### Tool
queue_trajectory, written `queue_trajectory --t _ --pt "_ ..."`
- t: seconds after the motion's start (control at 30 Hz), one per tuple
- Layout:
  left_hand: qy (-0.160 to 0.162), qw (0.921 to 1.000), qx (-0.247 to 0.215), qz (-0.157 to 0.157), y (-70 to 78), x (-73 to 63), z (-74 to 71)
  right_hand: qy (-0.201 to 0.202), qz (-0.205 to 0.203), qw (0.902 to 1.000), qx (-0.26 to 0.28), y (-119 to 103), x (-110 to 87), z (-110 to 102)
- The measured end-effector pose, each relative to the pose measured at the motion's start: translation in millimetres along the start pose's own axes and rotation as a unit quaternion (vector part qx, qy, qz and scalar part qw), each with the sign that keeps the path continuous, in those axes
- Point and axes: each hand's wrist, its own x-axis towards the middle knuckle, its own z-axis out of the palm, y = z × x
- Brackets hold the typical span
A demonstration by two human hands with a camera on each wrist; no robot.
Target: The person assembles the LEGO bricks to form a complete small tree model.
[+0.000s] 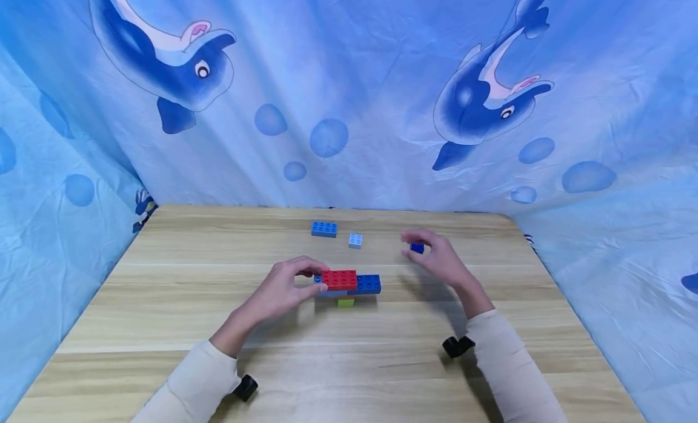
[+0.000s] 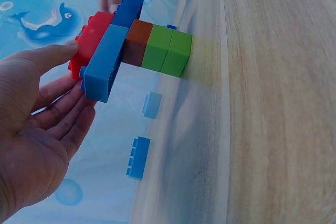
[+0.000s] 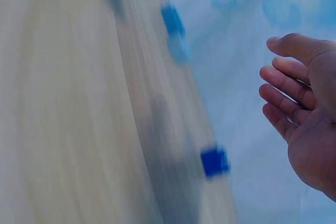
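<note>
My left hand [image 1: 279, 288] pinches the left end of a red toy brick [image 1: 339, 280], which tops a built stack. Under the red brick, a blue brick [image 2: 107, 59] and a dark blue brick [image 1: 369, 283] lie end to end. In the left wrist view, a brown brick [image 2: 137, 43] and two green bricks [image 2: 176, 52] form a narrow column below them. My right hand [image 1: 438, 260] hovers with thumb and fingers apart, holding nothing. A small dark blue brick [image 1: 417, 248] appears between its thumb and fingers in the head view; the right wrist view shows this brick below the hand.
Toward the back of the wooden table [image 1: 349, 362] lie a blue brick [image 1: 324, 229] and a small pale blue brick [image 1: 355, 241]. A blue curtain [image 1: 360, 65] with dolphins hangs behind the table's far edge.
</note>
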Motion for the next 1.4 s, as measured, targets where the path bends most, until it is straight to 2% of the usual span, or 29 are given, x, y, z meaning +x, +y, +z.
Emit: queue_trajectory --t 0.13,0.3,0.47,0.63,0.8,1.03,1.23,1.4 --pt "0.001 1.0 -0.007 -0.001 1.1 0.3 -2.0 0.011 0.04 0.9991 0.005 30.9 6.8 -18.1" --pt "0.0 1.0 -0.004 0.005 1.4 0.2 -1.6 0.003 0.088 0.996 0.015 55.4 11.1 -29.1" --pt "0.003 1.0 -0.004 0.006 2.3 0.5 -1.1 -0.008 0.098 0.995 0.016 70.6 15.8 -29.3" --pt "-0.002 0.9999 -0.003 0.01 2.0 0.9 0.0 -0.023 0.126 0.9917 0.002 81.4 16.8 -24.2" --pt "0.0 1.0 -0.001 0.007 0.5 0.3 0.9 -0.021 0.12 0.9923 -0.021 85.1 16.8 -19.7" --pt "-0.003 1.0 -0.004 0.007 0.6 0.0 0.3 -0.016 0.136 0.9905 -0.006 73.6 13.1 -17.5" --pt "-0.001 1.0 -0.003 0.006 -2.1 -1.2 -0.4 -0.019 0.124 0.9917 0.029 30.9 10.4 -12.0" --pt "-0.002 1.0 -0.003 0.004 -2.5 -1.3 -1.3 -0.022 0.084 0.9956 0.034 -1.3 -0.1 -2.2"
